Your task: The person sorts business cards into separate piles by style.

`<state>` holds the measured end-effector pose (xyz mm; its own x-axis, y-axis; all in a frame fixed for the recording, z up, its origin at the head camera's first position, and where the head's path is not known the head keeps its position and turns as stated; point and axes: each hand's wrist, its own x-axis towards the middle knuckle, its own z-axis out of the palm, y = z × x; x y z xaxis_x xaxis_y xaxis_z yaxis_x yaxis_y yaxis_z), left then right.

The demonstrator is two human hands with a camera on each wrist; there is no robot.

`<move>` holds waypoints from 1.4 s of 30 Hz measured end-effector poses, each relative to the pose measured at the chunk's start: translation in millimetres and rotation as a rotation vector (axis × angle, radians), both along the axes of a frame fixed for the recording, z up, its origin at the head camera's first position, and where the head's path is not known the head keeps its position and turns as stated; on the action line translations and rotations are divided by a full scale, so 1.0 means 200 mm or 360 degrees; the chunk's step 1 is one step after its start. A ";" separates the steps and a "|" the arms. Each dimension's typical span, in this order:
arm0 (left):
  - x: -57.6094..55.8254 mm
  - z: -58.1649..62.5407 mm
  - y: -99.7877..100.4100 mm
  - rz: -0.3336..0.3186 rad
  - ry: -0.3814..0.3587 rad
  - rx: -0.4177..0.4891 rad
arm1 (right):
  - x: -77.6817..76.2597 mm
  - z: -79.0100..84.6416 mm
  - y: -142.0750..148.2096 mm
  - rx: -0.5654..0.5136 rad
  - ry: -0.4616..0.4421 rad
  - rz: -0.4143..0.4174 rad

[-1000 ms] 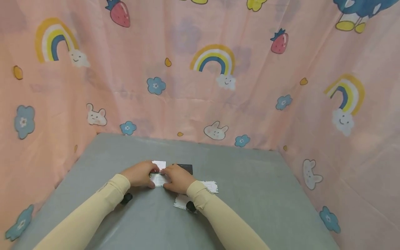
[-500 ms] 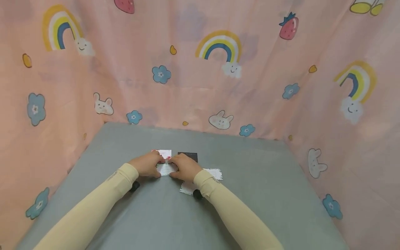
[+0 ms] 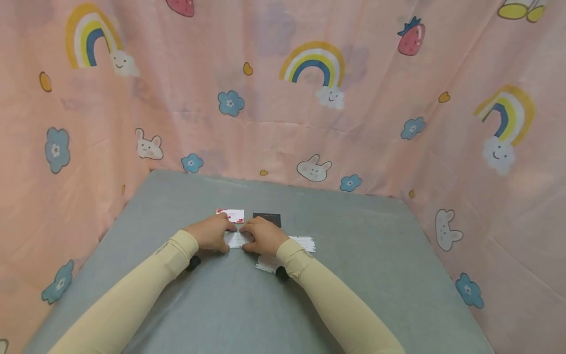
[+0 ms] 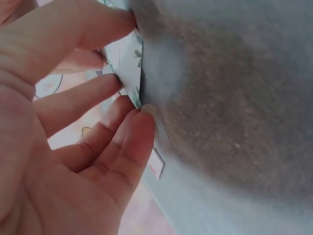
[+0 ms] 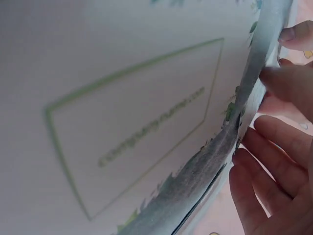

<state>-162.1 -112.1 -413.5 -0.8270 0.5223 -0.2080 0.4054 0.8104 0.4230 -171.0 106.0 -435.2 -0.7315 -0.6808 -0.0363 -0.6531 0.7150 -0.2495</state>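
A small white business card (image 3: 235, 240) with green leaf sprigs lies between my two hands on the grey table. At its left end my left hand (image 3: 210, 233) holds it, thumb on the near edge and fingers at the far edge. The right hand (image 3: 265, 237) grips the right end the same way. In the left wrist view, the fingertips (image 4: 145, 113) meet the corner of the leafy card (image 4: 128, 56). Beyond it lies a white card with red flowers (image 3: 234, 216). A black card (image 3: 270, 219) sits just past the right fingers.
Two more leaf-edged white cards, one to the right (image 3: 306, 243) and one nearer (image 3: 265, 264), lie partly under the right wrist. The right wrist view shows a green-framed card (image 5: 146, 127) close up. A pink printed curtain (image 3: 283, 142) borders the table.
The head view has tilted down and shifted slightly. Both hands, still holding the leafy card, have drawn it a little nearer and rightward, uncovering more of the red-flowered card.
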 end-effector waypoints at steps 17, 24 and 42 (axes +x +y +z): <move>0.02 -0.03 0.04 -0.0008 0.0186 -0.0019 | 0.04 0.03 0.03 -0.0051 0.0114 0.0019; 0.06 -0.05 0.13 0.0056 0.0256 0.0076 | 0.07 0.00 0.15 -0.0182 0.0093 -0.0035; -0.30 -0.15 0.91 -0.0077 0.0291 0.0083 | -0.06 -0.01 0.85 -0.0335 -0.0032 -0.0547</move>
